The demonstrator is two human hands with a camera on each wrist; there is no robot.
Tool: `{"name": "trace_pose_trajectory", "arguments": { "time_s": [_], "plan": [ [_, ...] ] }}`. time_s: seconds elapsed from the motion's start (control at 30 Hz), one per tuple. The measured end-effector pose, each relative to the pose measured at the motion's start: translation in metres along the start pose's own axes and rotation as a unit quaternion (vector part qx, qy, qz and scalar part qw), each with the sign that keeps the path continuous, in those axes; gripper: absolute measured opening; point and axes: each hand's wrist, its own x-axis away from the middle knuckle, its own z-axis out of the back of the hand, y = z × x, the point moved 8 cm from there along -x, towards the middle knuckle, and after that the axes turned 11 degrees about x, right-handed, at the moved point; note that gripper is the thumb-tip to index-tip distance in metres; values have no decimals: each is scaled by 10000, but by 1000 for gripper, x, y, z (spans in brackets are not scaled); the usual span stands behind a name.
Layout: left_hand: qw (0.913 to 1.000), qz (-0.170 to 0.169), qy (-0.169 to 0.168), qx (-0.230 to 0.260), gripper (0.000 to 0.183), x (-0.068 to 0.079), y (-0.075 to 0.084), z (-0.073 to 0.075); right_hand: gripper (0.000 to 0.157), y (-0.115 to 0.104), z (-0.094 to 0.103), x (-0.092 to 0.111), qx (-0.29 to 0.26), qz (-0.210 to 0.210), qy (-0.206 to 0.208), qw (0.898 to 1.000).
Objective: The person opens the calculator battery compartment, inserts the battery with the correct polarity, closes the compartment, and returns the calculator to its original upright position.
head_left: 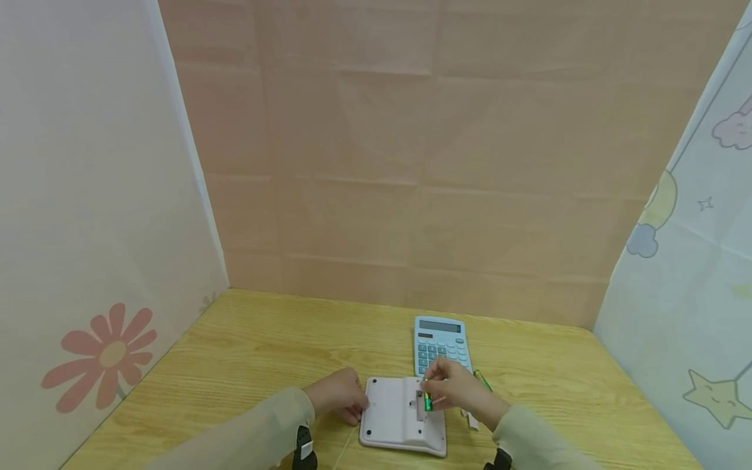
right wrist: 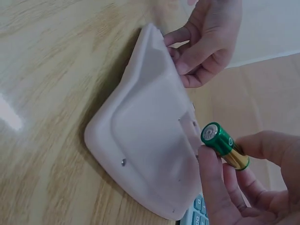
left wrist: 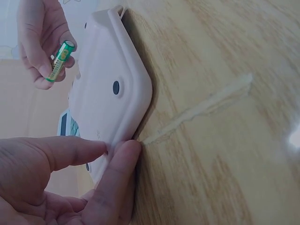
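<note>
A pale pink calculator lies face down on the wooden table, its back with dark round feet turned up. My left hand pinches its left edge between thumb and forefinger, close to a corner. The long battery compartment in the back is uncovered. Just over it, my right hand holds a green and gold battery between thumb and fingertips, clear of the compartment. In the left wrist view this battery is tilted. The calculator's keys are hidden underneath.
Behind the pink one lies a light blue calculator, face up, partly covered by my right hand. Another green battery and a small white piece lie to the right. A tan backdrop closes the table's far side.
</note>
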Motion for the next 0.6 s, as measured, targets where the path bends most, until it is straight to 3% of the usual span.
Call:
{"name": "trace_pose_trajectory", "arguments": {
  "time_s": [0.13,0.6],
  "plan": [
    [10000,44,1,16,15,0,0,0,21,4,-1,0,105,-214,105,9997],
    [10000,0,36,62,17,2,2,-1,18,2,-8,0,274,-202,445,9984]
  ]
}}
